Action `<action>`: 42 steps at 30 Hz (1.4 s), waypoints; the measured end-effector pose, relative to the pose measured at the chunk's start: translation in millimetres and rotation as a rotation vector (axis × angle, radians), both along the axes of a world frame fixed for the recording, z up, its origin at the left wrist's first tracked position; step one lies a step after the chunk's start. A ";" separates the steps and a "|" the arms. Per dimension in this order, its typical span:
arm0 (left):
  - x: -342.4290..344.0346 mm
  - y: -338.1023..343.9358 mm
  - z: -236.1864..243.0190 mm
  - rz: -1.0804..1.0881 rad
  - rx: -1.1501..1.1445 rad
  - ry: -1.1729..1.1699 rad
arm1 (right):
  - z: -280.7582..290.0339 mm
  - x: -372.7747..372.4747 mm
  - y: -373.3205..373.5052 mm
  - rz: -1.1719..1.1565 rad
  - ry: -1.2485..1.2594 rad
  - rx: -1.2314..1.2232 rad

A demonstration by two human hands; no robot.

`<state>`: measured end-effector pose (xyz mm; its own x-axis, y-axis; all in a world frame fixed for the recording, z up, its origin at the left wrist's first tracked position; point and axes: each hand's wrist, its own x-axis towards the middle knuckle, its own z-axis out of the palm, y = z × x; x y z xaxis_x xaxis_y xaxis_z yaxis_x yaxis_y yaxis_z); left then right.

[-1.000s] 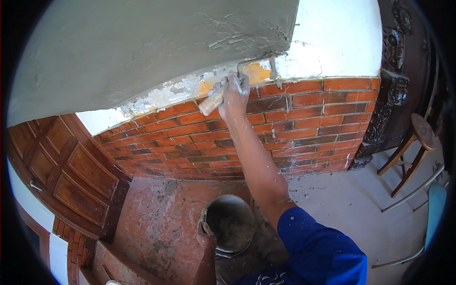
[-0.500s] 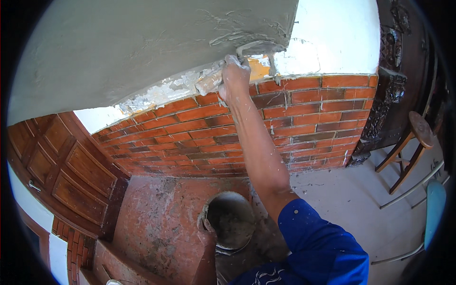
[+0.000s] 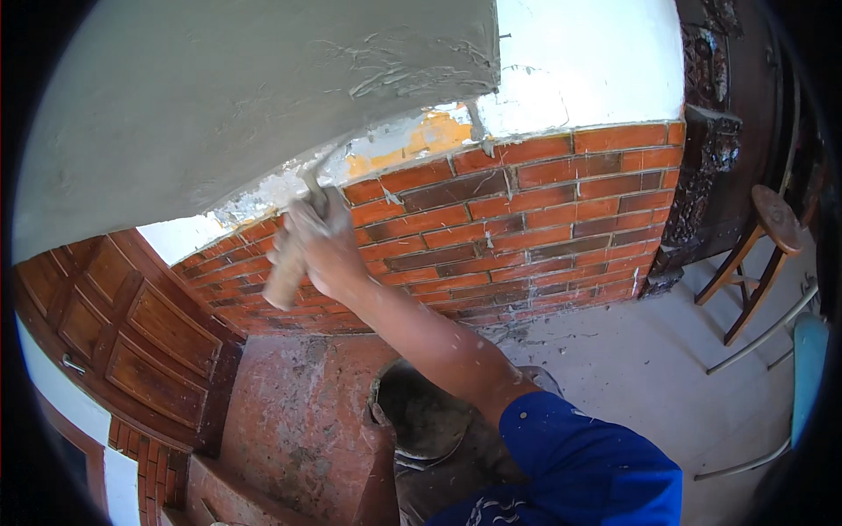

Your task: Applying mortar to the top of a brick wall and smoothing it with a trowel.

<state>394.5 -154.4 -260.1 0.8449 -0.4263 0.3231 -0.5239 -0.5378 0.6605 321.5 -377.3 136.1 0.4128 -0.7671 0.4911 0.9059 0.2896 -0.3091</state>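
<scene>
My right hand (image 3: 324, 237) is wrapped round the wooden handle of a mortar-smeared trowel (image 3: 285, 279), whose metal end touches or lies very near the flaking white-and-yellow strip (image 3: 412, 131). That strip runs under the lower edge of a large grey plastered surface (image 3: 246, 88). Below it is a red and dark brick wall (image 3: 544, 219). My left hand (image 3: 379, 425) grips the rim of a bucket (image 3: 412, 403) with dark grey mortar inside, partly behind my right forearm.
A panelled wooden door (image 3: 149, 342) is at the left. At the right stand dark carved woodwork (image 3: 697, 175), a wooden stool (image 3: 772, 223) and metal-framed teal furniture (image 3: 807, 368). The stained red floor (image 3: 281, 403) meets pale flooring (image 3: 631, 368).
My right hand with the trowel has moved left and down along the strip, away from the grey surface's corner. My left hand stays on the bucket, and the view has shifted slightly.
</scene>
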 end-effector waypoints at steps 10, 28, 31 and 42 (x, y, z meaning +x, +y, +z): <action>6.4 4.0 -15.2 0.023 -0.194 -0.052 | -45.6 -4.8 -182.3 -0.543 -0.076 0.156; -21.8 -2.0 19.6 0.032 -0.002 0.040 | -7.2 21.2 -115.6 -0.870 0.077 -0.180; -7.5 3.1 2.3 0.026 -0.049 -0.002 | -23.6 15.9 -115.5 -0.820 0.076 -0.166; -23.0 -4.5 28.2 0.016 -0.005 0.048 | -21.6 -7.1 -183.0 -0.474 -0.215 0.182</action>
<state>371.5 -158.9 -231.9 0.8662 -0.4110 0.2841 -0.4829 -0.5429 0.6871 314.4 -560.3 114.5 -0.0939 -0.9249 0.3685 0.9872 -0.1343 -0.0855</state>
